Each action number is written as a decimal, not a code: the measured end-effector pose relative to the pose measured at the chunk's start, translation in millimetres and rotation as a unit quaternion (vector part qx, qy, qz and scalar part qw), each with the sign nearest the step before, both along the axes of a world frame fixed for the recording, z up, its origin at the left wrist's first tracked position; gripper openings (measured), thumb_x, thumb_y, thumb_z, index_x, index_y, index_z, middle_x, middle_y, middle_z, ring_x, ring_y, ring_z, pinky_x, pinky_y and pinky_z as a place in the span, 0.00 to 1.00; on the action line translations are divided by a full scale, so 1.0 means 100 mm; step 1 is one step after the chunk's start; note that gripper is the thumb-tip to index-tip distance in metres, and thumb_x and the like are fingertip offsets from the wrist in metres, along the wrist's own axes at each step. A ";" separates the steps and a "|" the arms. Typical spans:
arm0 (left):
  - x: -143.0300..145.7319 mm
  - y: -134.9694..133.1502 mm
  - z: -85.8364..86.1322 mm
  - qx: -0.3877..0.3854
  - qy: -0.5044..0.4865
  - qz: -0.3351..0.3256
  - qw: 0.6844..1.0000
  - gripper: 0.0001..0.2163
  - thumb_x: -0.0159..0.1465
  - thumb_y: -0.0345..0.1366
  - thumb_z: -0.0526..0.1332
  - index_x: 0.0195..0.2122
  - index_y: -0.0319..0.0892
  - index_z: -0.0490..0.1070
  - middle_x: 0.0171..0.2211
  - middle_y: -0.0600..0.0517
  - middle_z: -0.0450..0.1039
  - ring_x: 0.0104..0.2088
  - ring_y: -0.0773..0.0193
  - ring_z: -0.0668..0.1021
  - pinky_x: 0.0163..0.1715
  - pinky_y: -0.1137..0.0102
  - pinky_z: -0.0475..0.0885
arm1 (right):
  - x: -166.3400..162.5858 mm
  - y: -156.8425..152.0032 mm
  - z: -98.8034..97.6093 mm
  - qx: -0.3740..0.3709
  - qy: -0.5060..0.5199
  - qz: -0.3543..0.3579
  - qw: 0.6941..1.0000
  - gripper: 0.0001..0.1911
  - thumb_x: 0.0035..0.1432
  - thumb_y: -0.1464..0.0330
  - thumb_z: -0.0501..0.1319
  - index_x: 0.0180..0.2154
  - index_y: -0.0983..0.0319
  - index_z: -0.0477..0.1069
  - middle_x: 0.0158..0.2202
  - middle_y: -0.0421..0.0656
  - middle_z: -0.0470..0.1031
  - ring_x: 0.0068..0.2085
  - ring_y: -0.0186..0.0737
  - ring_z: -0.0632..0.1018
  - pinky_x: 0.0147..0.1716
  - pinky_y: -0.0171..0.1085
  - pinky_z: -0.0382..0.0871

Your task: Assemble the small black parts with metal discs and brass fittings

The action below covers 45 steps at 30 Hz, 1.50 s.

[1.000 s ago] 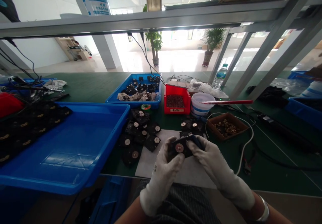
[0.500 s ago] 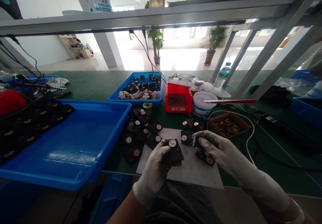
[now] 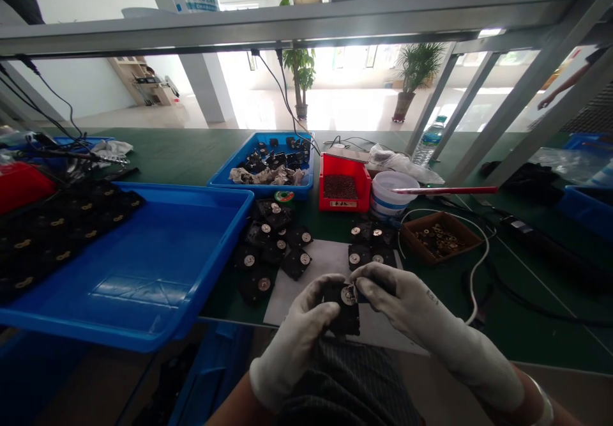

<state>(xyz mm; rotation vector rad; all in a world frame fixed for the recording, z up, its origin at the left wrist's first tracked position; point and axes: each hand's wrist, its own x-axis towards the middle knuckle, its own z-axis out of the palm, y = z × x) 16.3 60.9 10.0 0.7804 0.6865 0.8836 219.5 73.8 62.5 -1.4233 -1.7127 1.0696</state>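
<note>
Both my hands wear white gloves and meet over the near table edge. My left hand (image 3: 299, 333) grips a small black part with a round metal hub (image 3: 345, 304) from the left and below. My right hand (image 3: 402, 301) is closed, its fingertips pinched at the hub on top of that part; what they pinch is too small to make out. A white sheet (image 3: 318, 260) lies under the hands. Several more black parts with metal hubs (image 3: 275, 247) are heaped to the left of it, and a few others (image 3: 366, 244) lie just beyond my right hand.
A large blue tray (image 3: 143, 266) stands at the left, a smaller blue tray of parts (image 3: 306, 186) behind, then a red bin (image 3: 342, 183), a white tub (image 3: 393, 190) with a red stick across it, and a brown box of small metal pieces (image 3: 438, 237). Cables run at the right.
My right hand came back from the parts on the sheet and joined my left hand at the held part. The left hand turned the part so the hub faces up between both hands.
</note>
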 end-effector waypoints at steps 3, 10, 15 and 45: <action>-0.05 0.01 -0.04 0.111 0.086 0.016 0.990 0.13 0.67 0.36 0.66 0.51 0.46 0.80 0.57 0.44 0.77 0.64 0.45 0.73 0.54 0.59 0.77 | -0.03 -0.01 -0.04 -0.014 0.000 -0.003 1.000 0.14 0.62 0.58 0.59 0.39 0.59 0.77 0.30 0.40 0.74 0.27 0.36 0.71 0.27 0.34 0.68; -0.06 -0.03 -0.10 -0.003 0.006 -0.005 1.000 0.20 0.63 0.40 0.70 0.57 0.45 0.77 0.57 0.40 0.76 0.57 0.41 0.78 0.42 0.62 0.78 | -0.09 -0.01 -0.07 -0.035 -0.003 -0.005 0.999 0.15 0.61 0.57 0.58 0.39 0.59 0.76 0.29 0.40 0.72 0.28 0.36 0.70 0.27 0.35 0.67; 0.00 0.00 -0.06 -0.086 -0.038 0.002 0.996 0.24 0.64 0.30 0.68 0.61 0.46 0.70 0.44 0.48 0.78 0.39 0.62 0.81 0.36 0.71 0.74 | -0.10 0.00 -0.06 -0.039 0.006 -0.006 0.999 0.15 0.60 0.56 0.58 0.39 0.59 0.76 0.28 0.39 0.70 0.26 0.35 0.69 0.23 0.34 0.64; 0.04 0.07 0.08 0.001 0.145 0.055 0.988 0.28 0.56 0.29 0.65 0.60 0.42 0.73 0.38 0.52 0.76 0.31 0.68 0.73 0.30 0.74 0.70 | -0.12 0.01 -0.30 -0.017 -0.039 -0.001 0.999 0.13 0.66 0.58 0.56 0.41 0.57 0.77 0.30 0.39 0.78 0.27 0.35 0.74 0.25 0.33 0.65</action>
